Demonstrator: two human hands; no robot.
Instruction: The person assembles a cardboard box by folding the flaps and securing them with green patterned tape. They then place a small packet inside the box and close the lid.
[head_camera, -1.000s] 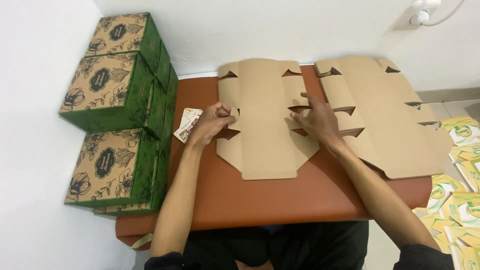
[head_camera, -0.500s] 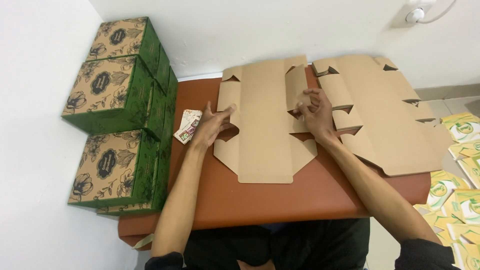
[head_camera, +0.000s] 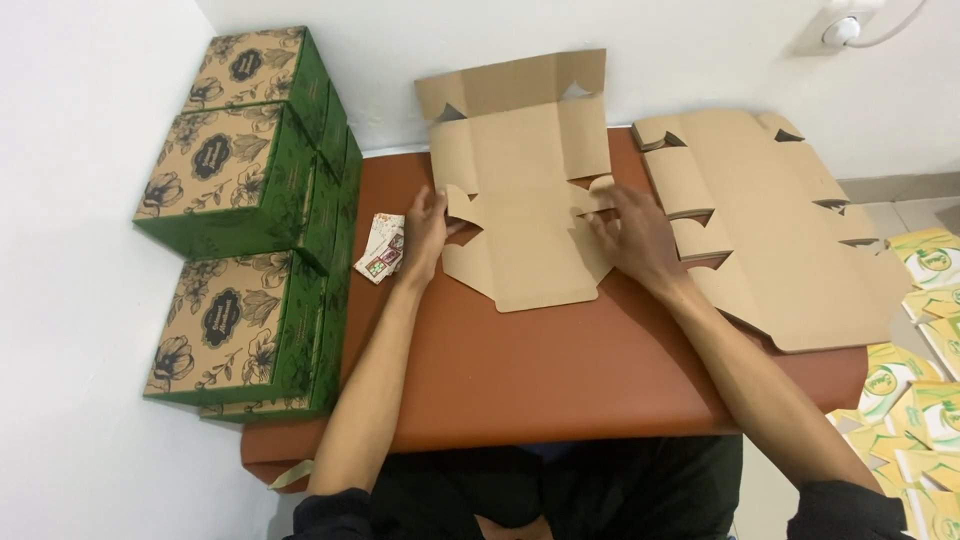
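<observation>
Flat brown cardboard blank (head_camera: 520, 200) lies at the table's (head_camera: 520, 380) far edge, middle, its far panel tipped up against the wall. Left hand (head_camera: 425, 232) presses flat on the blank's left side tab and right hand (head_camera: 630, 235) on the right tab, hands apart, fingers spread, neither gripping. To fold well, I'd judge: pin along the crease, raise both sides evenly; stack of flat blanks (head_camera: 770, 230) lies just right, green printed boxes (head_camera: 250, 200) along the left edge.

A plain brown die-cut cardboard box blank (head_camera: 520, 190) lies on the reddish-brown tabletop (head_camera: 560, 370), near part flat, far panel folded upward against the white wall, notched side flaps partly raised at its left and right edges.
</observation>
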